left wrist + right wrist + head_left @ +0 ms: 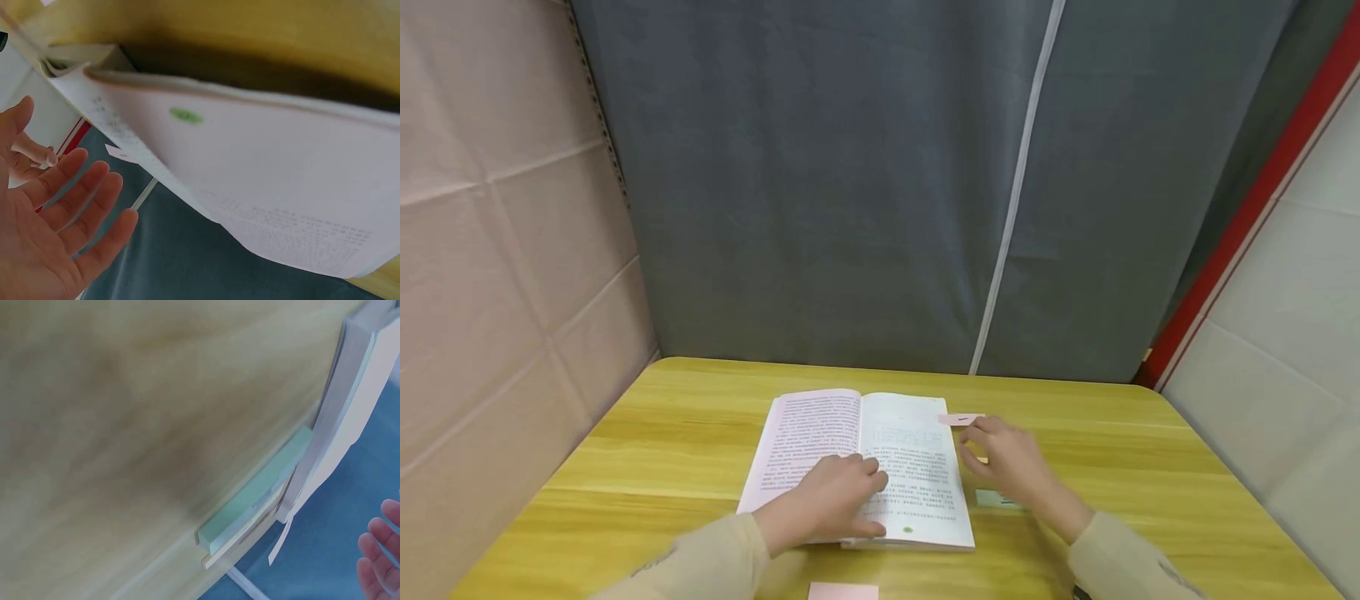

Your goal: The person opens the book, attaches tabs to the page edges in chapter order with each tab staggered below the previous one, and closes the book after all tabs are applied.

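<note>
The pink slip pokes sideways out of the book, nearest your loose, empty right hand. Your left hand, fingers spread, holds nothing.

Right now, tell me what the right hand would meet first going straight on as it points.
The right hand would probably meet the pink tab first, where it juts past the right edge of the open book, though how their heights compare is unclear.

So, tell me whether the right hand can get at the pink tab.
Probably yes: the right hand is beside the tab, which juts from the book; nothing seems in the way.
</note>
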Demonstrator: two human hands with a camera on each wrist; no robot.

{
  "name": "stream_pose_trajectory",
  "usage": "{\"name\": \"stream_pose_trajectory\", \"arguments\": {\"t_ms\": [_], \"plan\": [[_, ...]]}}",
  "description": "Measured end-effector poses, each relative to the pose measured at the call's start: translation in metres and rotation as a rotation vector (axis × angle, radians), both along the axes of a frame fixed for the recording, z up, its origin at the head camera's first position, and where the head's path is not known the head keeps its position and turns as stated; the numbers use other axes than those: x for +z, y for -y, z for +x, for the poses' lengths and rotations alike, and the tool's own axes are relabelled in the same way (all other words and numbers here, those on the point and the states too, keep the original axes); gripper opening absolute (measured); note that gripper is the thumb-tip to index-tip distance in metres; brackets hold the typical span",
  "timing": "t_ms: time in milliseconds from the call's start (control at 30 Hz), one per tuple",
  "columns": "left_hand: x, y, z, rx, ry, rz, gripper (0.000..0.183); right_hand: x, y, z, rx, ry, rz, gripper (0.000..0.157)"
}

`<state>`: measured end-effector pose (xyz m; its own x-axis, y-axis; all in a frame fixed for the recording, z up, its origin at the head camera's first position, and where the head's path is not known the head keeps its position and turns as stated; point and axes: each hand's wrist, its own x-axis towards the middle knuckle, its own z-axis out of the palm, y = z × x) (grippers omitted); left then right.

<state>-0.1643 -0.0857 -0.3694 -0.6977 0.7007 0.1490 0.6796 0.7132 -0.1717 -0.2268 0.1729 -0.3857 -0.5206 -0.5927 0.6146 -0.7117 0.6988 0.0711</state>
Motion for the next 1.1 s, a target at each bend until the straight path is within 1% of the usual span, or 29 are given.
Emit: {"name": "stream_pose_trajectory", "arguments": {"t_ms": [100, 333, 467, 567, 867, 1000, 1100], "plan": [[-0.004, -0.001, 0.004, -0.003, 0.005, -0.013, 0.045, -0.002, 0.001, 0.005, 0.028, 0.01, 0.017, 0.007], [-0.016, -0.003, 0.007, 0.011, -0.034, -0.024, 0.054, -0.008, 0.004, 0.015, 0.044, 0.054, 0.065, 0.008], [-0.021, -0.002, 0.006, 0.0, -0.066, -0.012, 0.053, -0.012, 0.006, 0.019, 0.063, 0.065, 0.068, 0.007], [-0.021, -0.001, 0.004, -0.005, -0.071, 0.008, 0.05, -0.014, 0.006, 0.021, 0.069, 0.074, 0.064, 0.006], [-0.018, 0.007, 0.0, 0.009, -0.006, 0.08, 0.048, -0.015, 0.004, 0.025, 0.047, 0.123, 0.073, 0.006], [-0.02, 0.012, 0.0, 0.017, 0.027, 0.139, 0.046, -0.016, 0.002, 0.027, 0.05, 0.13, 0.073, 0.007], [-0.02, 0.016, 0.002, 0.01, 0.039, 0.174, 0.042, -0.016, 0.001, 0.03, 0.066, 0.155, 0.089, 0.007]]}}
